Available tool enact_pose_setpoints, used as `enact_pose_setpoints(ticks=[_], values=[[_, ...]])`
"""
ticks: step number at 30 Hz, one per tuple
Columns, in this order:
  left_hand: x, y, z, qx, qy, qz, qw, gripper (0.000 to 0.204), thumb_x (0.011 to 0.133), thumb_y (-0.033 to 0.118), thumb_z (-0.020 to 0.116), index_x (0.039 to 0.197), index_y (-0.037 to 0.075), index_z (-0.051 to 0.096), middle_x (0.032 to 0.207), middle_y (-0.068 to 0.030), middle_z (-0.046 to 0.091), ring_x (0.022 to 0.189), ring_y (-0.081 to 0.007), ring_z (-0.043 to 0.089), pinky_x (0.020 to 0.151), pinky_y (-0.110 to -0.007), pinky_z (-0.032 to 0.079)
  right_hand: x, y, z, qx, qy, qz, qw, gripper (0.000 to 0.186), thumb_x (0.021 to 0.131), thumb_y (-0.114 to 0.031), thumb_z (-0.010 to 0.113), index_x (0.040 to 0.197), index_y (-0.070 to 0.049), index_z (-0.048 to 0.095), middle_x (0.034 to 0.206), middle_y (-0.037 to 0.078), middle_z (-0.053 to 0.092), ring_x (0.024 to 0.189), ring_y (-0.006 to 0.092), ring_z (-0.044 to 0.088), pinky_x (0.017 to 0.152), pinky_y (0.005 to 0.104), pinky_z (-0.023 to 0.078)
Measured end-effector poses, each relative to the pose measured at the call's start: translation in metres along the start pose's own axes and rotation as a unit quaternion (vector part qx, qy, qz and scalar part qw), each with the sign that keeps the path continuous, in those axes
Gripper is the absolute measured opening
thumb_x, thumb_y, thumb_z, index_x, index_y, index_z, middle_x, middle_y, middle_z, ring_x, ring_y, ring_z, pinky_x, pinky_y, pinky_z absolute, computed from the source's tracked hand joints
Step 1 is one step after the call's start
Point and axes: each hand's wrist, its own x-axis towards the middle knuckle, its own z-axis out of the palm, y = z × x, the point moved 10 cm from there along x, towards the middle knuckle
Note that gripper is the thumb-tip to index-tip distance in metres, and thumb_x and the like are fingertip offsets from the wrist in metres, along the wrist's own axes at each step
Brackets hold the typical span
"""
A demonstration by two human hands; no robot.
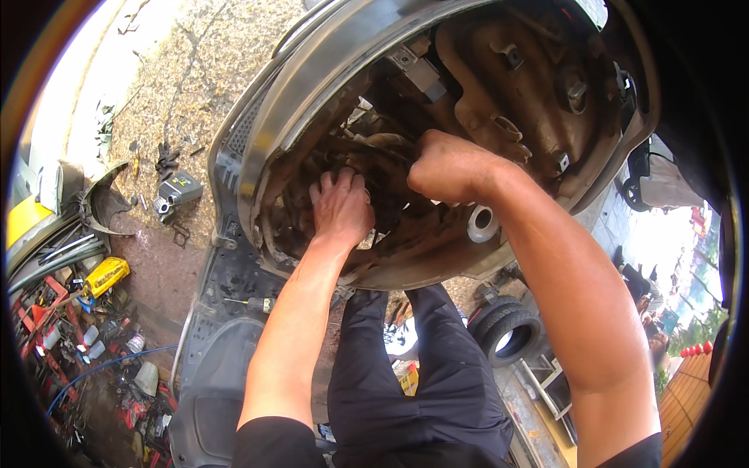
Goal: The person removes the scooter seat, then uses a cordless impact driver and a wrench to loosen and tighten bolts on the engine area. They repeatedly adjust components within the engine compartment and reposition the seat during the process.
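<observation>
A large dark vehicle body shell [289,93] is opened toward me, its grimy underside full of moulded plastic, brackets and parts [491,70]. My left hand [339,207] reaches into the cavity at its lower left, fingers curled over parts I cannot make out. My right hand [441,168] is closed in a fist to the right, near the middle of the cavity; whatever it holds is hidden by the fingers. A white cylindrical fitting [482,224] sits just below that hand. A screwdriver [257,305] lies on the dark panel beside my left forearm.
Tools, red parts and clutter [86,366] cover the ground at left, with a yellow bottle [107,277] and a grey container [178,191]. Stacked tyres [511,339] and a metal rack [546,386] stand below right. My legs [367,359] are beneath the shell.
</observation>
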Motion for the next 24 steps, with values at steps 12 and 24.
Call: enact_pose_setpoints(ticks=[12,24], values=[[-0.030,0.032,0.012,0.063,0.016,0.204,0.977,0.041,0.083,0.016,0.054,0.116,-0.007,0.065,0.127,-0.0220,0.061,0.123,-0.0373,0.052,0.110,-0.053,0.034,0.001,0.029,0.061,0.129,0.171,-0.019,0.977,0.040,0.082,-0.015,0.059,0.113,0.010,0.058,0.107,0.036,0.066,0.109,0.0471,0.064,0.094,0.0478,0.053],[-0.002,0.017,0.013,0.077,-0.077,0.048,0.993,0.047,0.086,0.028,0.061,0.124,0.001,0.059,0.133,-0.0177,0.054,0.130,-0.0361,0.046,0.108,-0.056,0.031,0.004,0.031,0.069,0.161,0.161,-0.017,0.974,0.042,0.082,-0.011,0.056,0.116,0.012,0.053,0.103,0.036,0.067,0.105,0.0480,0.065,0.093,0.0485,0.053]])
